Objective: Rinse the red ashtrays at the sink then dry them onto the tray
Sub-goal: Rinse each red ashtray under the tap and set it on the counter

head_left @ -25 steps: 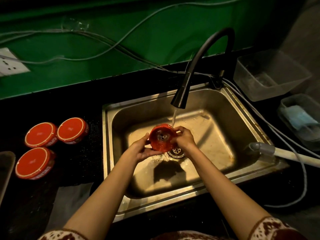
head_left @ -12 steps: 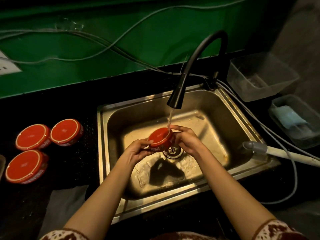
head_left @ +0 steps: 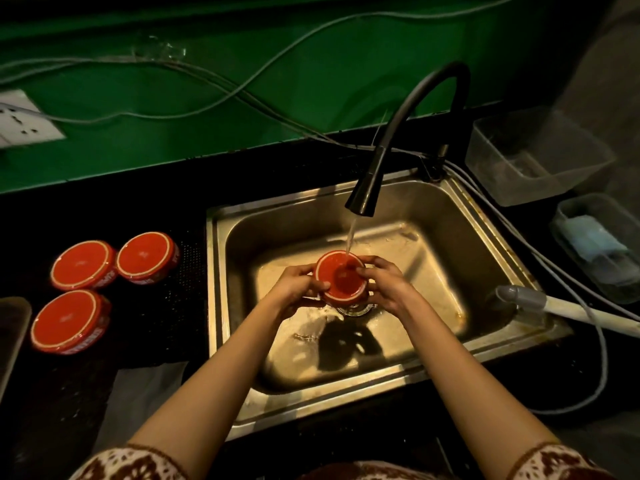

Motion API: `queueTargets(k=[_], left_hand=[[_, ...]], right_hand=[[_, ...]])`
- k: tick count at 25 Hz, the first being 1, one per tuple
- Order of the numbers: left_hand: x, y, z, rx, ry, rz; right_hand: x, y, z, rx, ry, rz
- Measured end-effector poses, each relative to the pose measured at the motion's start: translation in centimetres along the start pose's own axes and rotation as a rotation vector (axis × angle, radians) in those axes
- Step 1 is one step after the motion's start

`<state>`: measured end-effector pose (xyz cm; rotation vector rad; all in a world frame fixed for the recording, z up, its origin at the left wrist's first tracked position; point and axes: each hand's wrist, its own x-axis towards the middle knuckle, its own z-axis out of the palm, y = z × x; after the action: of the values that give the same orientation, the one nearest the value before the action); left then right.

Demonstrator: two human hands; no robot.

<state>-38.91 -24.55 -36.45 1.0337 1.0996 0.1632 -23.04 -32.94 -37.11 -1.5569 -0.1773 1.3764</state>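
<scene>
While water runs, both hands' fingers (head_left: 372, 271) clasp ashtray (head_left: 341, 279) (flat face up).

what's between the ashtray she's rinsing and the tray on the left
The three red ashtrays sit on the dark counter between the sink and the tray at the left edge. The held ashtray, gripped by left hand and right hand, must pass over or around them.

Bare forearms; short sleeves (head_left: 131, 462) patterned cream and dark reddish-brown.
</scene>
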Motion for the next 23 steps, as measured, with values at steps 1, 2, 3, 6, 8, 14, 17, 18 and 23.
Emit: queueTargets(k=[1, 2, 3, 6, 8, 14, 17, 18, 23], left_hand=[[-0.1, 0.2, 0.5, 0.027, 0.005, 0.023], [-0.1, 0.5, 1.0, 0.056, 0.009, 0.05], [-0.1, 0.8, 1.3, 0.084, 0.012, 0.072], [-0.2, 2.0, 1.4, 0.141, 0.024, 0.112], [-0.2, 2.5, 0.8, 0.161, 0.057, 0.104], [-0.5, 0.9, -1.4, -0.098, 0.067, 0.03], [0.0, -0.5, -0.7, -0.238, 0.101, 0.066], [0.2, -0.7, -0.3, -0.243, 0.114, 0.087], [0.2, 0.5, 2.1, 0.006, 0.137, 0.238]], right_hand=[[0.0, 0.0, -0.3, 0.01, 0.013, 0.002], [0.0, 0.1, -0.5, 0.024, 0.017, 0.006], [0.1, 0.3, -0.6, 0.037, 0.019, 0.012], [0.3, 0.8, 0.1, 0.055, -0.009, 0.024], [0.2, 0.9, 0.9, 0.04, -0.025, 0.008], [0.9, 0.1, 2.0, -0.15, -0.066, -0.228], [0.8, -0.1, 1.7, -0.197, -0.057, -0.309], [0.7, -0.1, 1.2, -0.185, -0.046, -0.322], [0.4, 0.9, -2.0, 0.117, -0.048, -0.187]])
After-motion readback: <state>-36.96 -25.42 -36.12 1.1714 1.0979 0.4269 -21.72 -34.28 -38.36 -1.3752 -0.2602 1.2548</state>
